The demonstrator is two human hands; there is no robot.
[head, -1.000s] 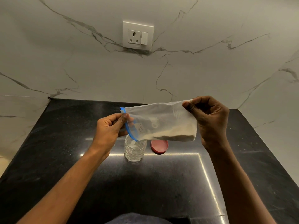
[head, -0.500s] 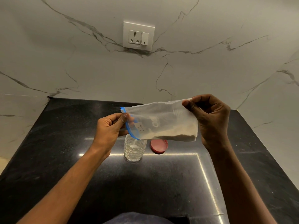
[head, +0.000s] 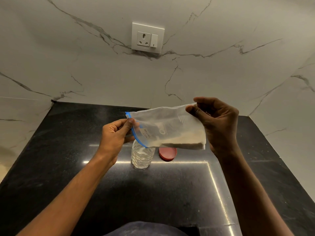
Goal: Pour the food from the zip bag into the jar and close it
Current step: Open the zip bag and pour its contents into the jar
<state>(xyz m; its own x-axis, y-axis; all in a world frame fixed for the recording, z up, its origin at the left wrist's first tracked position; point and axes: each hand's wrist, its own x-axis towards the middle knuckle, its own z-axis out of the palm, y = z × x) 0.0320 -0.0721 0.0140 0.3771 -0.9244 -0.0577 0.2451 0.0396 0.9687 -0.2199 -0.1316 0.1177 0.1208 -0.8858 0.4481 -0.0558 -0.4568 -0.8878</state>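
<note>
A clear zip bag [head: 167, 127] with a blue zip strip lies sideways in the air, pale powdery food gathered along its lower edge. My left hand [head: 115, 135] pinches the blue zip end, which points down over the mouth of a clear ribbed jar [head: 142, 156] standing open on the black counter. My right hand [head: 216, 123] grips the bag's closed end, held higher. The red lid [head: 167, 153] lies flat on the counter just right of the jar, partly hidden by the bag.
The black stone counter [head: 68, 150] ends at a white marble wall behind and on both sides. A white socket and switch plate [head: 148, 38] is on the back wall. Dark fabric shows at the bottom edge.
My right hand has lifted the bag's closed end a little, tilting the bag more toward the jar. The food has slid slightly toward the zip end. My left hand stays in place.
</note>
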